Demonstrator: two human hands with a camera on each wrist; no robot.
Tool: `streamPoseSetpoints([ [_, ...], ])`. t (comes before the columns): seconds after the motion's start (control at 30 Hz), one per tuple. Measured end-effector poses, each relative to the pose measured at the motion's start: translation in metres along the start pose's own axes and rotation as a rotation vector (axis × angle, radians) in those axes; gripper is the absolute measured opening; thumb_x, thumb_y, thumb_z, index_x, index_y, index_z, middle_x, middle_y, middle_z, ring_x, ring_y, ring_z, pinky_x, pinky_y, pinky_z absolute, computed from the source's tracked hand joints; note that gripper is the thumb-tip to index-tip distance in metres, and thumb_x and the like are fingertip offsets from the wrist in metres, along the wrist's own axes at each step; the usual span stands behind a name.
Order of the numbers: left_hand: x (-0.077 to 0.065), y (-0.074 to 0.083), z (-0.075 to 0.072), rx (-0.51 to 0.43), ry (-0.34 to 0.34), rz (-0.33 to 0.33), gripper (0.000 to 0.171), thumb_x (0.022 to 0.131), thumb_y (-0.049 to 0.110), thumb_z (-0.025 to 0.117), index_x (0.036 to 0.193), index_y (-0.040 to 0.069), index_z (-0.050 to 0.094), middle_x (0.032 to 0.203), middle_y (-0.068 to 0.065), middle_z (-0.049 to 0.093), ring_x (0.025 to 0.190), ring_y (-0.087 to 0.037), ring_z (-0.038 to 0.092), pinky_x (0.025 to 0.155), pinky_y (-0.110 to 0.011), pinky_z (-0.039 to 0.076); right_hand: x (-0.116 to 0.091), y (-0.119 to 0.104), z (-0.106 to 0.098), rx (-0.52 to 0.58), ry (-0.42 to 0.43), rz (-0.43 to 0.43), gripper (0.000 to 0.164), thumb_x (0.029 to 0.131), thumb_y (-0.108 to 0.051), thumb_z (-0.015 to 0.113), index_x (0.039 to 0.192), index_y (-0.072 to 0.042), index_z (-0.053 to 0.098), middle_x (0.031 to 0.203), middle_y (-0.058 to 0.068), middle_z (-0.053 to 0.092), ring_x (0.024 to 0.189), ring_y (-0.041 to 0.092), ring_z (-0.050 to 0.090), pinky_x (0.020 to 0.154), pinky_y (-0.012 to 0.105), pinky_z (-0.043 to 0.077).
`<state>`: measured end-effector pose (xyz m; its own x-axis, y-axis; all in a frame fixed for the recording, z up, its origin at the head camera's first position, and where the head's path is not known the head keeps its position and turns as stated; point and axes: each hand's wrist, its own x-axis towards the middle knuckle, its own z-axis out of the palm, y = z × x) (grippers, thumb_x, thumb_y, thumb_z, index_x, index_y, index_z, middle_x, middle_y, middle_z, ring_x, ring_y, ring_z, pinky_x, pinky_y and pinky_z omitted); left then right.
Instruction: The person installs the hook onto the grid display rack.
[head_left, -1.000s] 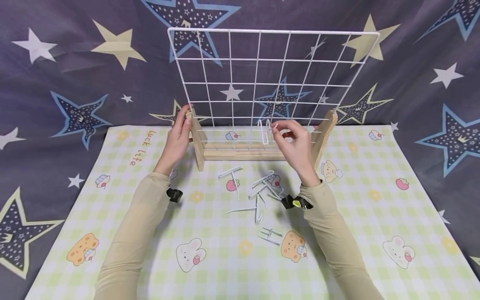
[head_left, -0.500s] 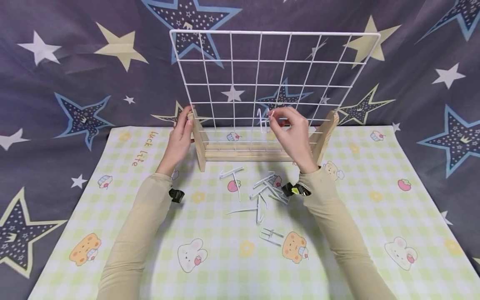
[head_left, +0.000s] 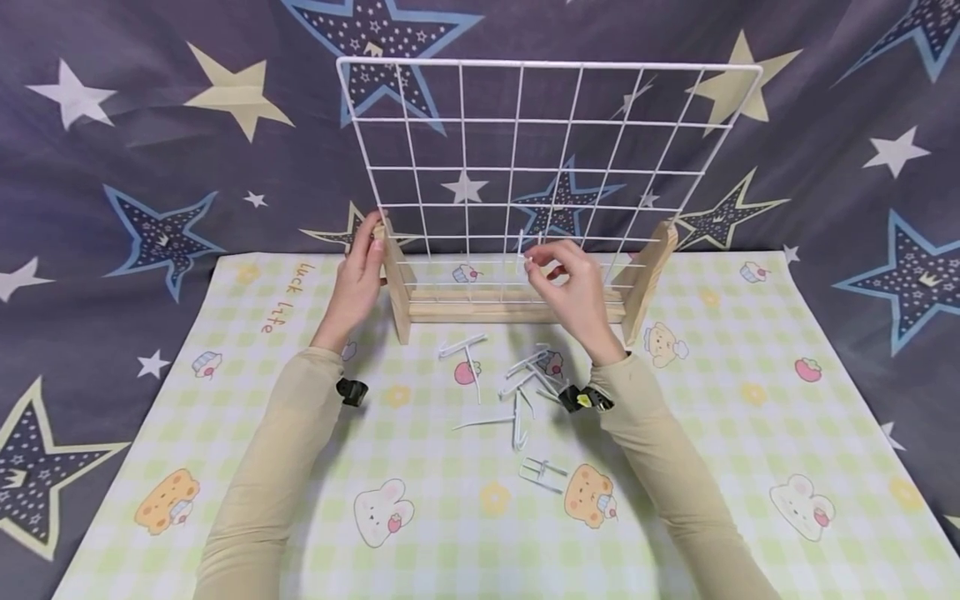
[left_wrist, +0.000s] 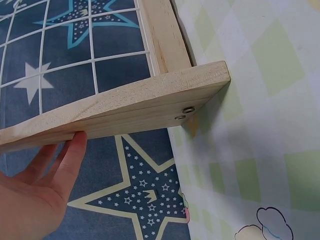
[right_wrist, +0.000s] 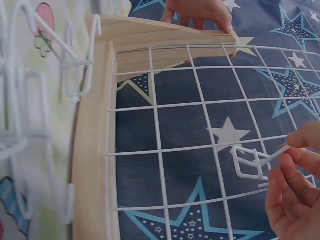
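Note:
A white wire grid panel stands in a wooden base, leaning away at the top. At its left end my left hand grips the wooden side piece near the upper tip, fingers wrapped over its edge. My right hand pinches the prong of a white wire hook between thumb and fingers. In the right wrist view the hook's rectangular back frame lies right at the grid wires. The fingers partly hide the hook in the head view.
Several loose white wire hooks lie on the checked tablecloth in front of the base, one nearer the front. The right wooden side piece stands beside my right forearm. A star-patterned cloth hangs behind.
My right hand rose with the hook against the grid, then came down and a little left. The left hand has kept its grip on the wooden side piece.

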<state>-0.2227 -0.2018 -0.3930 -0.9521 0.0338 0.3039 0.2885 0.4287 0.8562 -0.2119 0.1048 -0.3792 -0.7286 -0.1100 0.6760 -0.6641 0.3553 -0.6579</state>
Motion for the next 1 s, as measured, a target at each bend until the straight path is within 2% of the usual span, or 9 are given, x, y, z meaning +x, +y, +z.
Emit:
streamPoseSetpoints([
  [0.33, 0.000, -0.001, 0.000, -0.014, 0.004, 0.003, 0.046, 0.107, 0.031, 0.031, 0.152, 0.028, 0.028, 0.131, -0.020, 0.050, 0.108, -0.036, 0.056, 0.085, -0.047, 0.057, -0.019, 0.006, 0.008, 0.035, -0.058, 0.049, 0.020, 0.084, 0.007, 0.069, 0.104, 0.004, 0.069, 0.096, 0.016, 0.065, 0.078, 0.026, 0.063, 0.057, 0.043, 0.057],
  [0.5, 0.001, -0.002, 0.001, -0.010, 0.010, 0.011, 0.045, 0.107, 0.031, 0.032, 0.151, 0.028, 0.030, 0.128, -0.021, 0.052, 0.107, -0.035, 0.056, 0.084, -0.047, 0.057, -0.031, 0.006, 0.008, 0.053, -0.077, 0.028, 0.032, 0.082, 0.011, 0.069, 0.113, 0.005, 0.065, 0.096, 0.022, 0.063, 0.076, 0.031, 0.064, 0.055, 0.045, 0.056],
  [0.7, 0.000, -0.003, 0.001, -0.003, 0.016, 0.022, 0.045, 0.107, 0.031, 0.032, 0.151, 0.027, 0.030, 0.127, -0.021, 0.052, 0.105, -0.035, 0.057, 0.084, -0.046, 0.058, -0.035, -0.020, -0.001, 0.052, -0.087, -0.075, 0.036, 0.078, 0.022, 0.064, 0.113, 0.013, 0.060, 0.088, 0.027, 0.061, 0.067, 0.036, 0.062, 0.046, 0.051, 0.053],
  [0.8, 0.001, -0.003, 0.001, 0.001, 0.017, 0.020, 0.045, 0.107, 0.032, 0.032, 0.152, 0.027, 0.029, 0.130, -0.020, 0.051, 0.106, -0.035, 0.057, 0.083, -0.047, 0.058, -0.035, -0.031, -0.006, 0.045, -0.099, -0.096, 0.036, 0.076, 0.023, 0.061, 0.111, 0.016, 0.057, 0.087, 0.027, 0.060, 0.065, 0.035, 0.062, 0.046, 0.047, 0.053],
  [0.9, 0.002, -0.003, 0.002, 0.001, 0.017, 0.018, 0.045, 0.106, 0.032, 0.032, 0.151, 0.027, 0.030, 0.131, -0.020, 0.051, 0.106, -0.035, 0.057, 0.083, -0.047, 0.058, -0.038, -0.028, -0.008, 0.045, -0.115, -0.090, 0.038, 0.075, 0.024, 0.060, 0.111, 0.016, 0.056, 0.087, 0.027, 0.060, 0.065, 0.035, 0.062, 0.046, 0.045, 0.053],
  [1.0, 0.002, -0.003, 0.002, 0.000, 0.018, 0.022, 0.045, 0.107, 0.031, 0.032, 0.151, 0.027, 0.030, 0.129, -0.021, 0.052, 0.105, -0.035, 0.057, 0.083, -0.050, 0.058, -0.045, -0.009, -0.008, 0.049, -0.126, -0.056, 0.039, 0.075, 0.023, 0.062, 0.113, 0.013, 0.057, 0.088, 0.025, 0.061, 0.066, 0.034, 0.063, 0.047, 0.042, 0.053],
])
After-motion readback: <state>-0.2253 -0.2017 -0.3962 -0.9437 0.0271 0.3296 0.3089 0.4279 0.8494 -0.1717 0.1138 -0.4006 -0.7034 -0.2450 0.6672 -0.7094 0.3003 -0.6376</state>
